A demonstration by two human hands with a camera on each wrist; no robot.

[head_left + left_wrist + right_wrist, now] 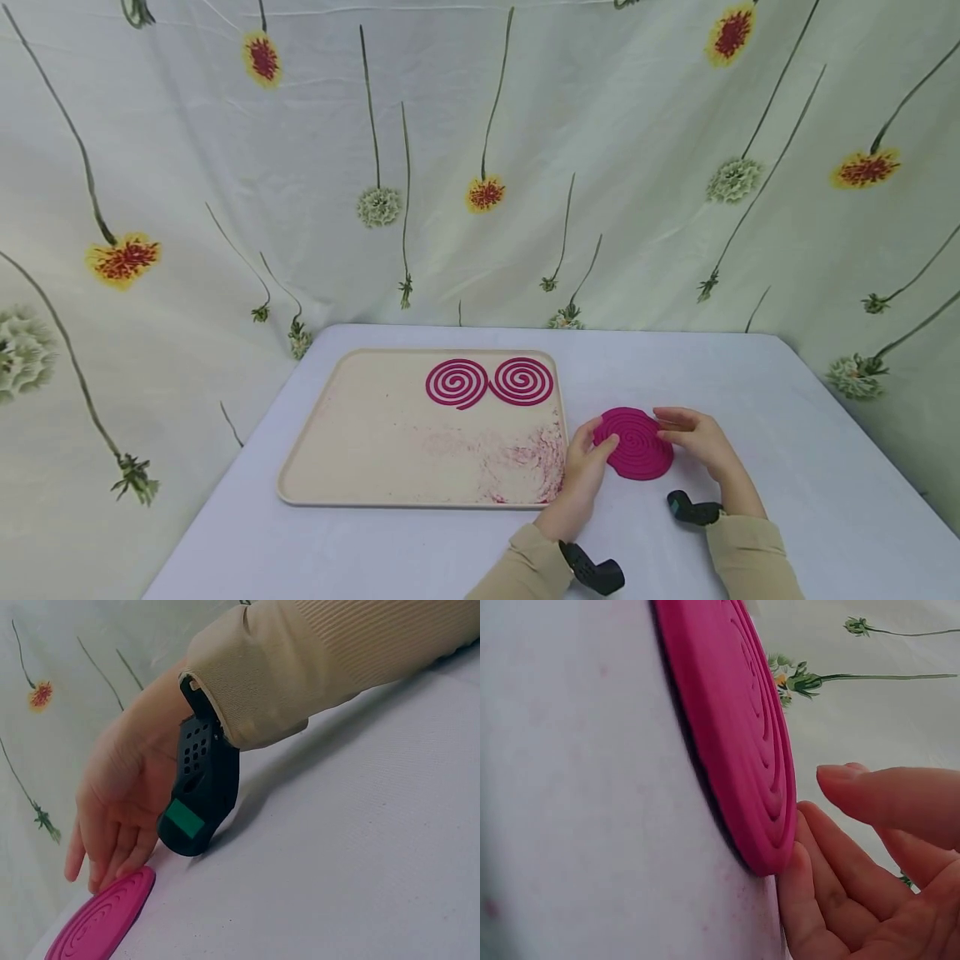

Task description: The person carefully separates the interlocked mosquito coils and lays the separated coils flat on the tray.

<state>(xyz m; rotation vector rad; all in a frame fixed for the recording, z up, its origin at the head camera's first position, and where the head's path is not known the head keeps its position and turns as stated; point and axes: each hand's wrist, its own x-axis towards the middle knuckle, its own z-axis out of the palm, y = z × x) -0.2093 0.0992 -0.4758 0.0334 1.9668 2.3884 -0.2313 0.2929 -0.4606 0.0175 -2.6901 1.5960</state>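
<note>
A thick magenta disc of nested mosquito coils (637,450) is close over the white table, right of the tray. My left hand (585,467) holds its left side, thumb laid over the top face and fingers at the rim. On the far right side of the disc is my right hand (697,437). In the right wrist view the fingertips (799,859) of that hand meet the rim, while its thumb stands apart from the disc. The left wrist view shows the right hand (124,802) with its fingers reaching down to the disc's edge (112,907).
A cream tray (360,433) lies left of the disc. Two separate magenta spiral coils (522,382) rest side by side at its back right. Magenta crumbs (525,467) are scattered over its front right. A flowered cloth (480,125) hangs behind the table (787,433).
</note>
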